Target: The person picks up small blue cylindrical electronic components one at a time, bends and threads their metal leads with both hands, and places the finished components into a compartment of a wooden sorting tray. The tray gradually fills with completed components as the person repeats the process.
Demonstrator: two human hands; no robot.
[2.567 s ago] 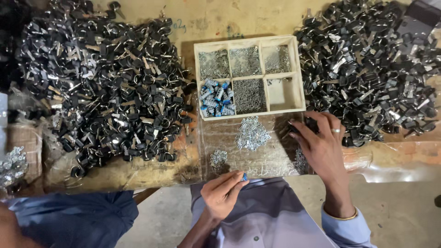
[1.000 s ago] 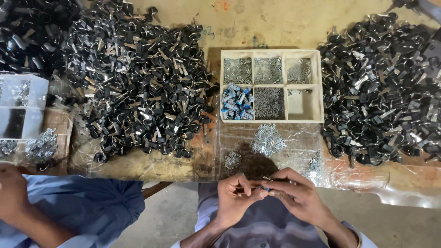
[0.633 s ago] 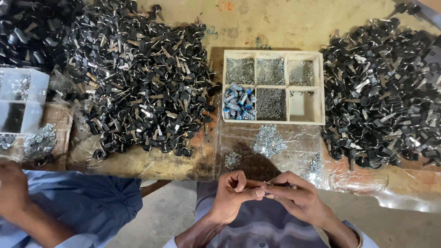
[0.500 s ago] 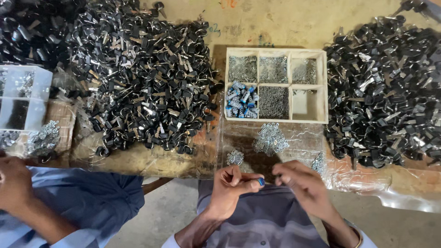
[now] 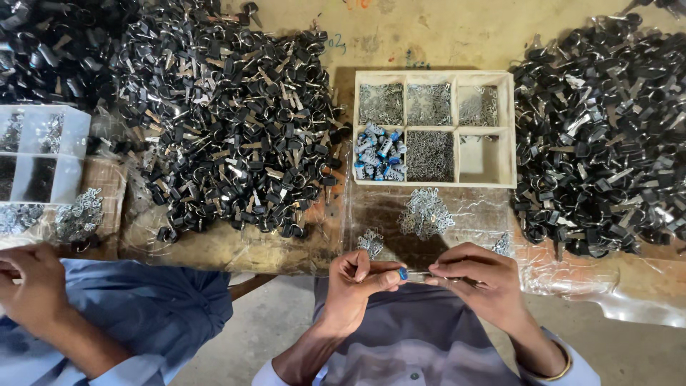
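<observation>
Both hands have come closer together since a moment ago, and they now meet over the lap, just below the desk (image 5: 429,36) edge; the left hand (image 5: 357,282) pinches a small blue cap (image 5: 404,274) between thumb and finger; the right hand (image 5: 475,275) is closed on a thin metal piece (image 5: 420,274) that touches the cap (so the two parts look joined end to end); a wooden tray (image 5: 506,129) of little parts sits above; black key piles (image 5: 214,129) lie on both sides; another person's hand (image 5: 32,286) rests far left.
</observation>
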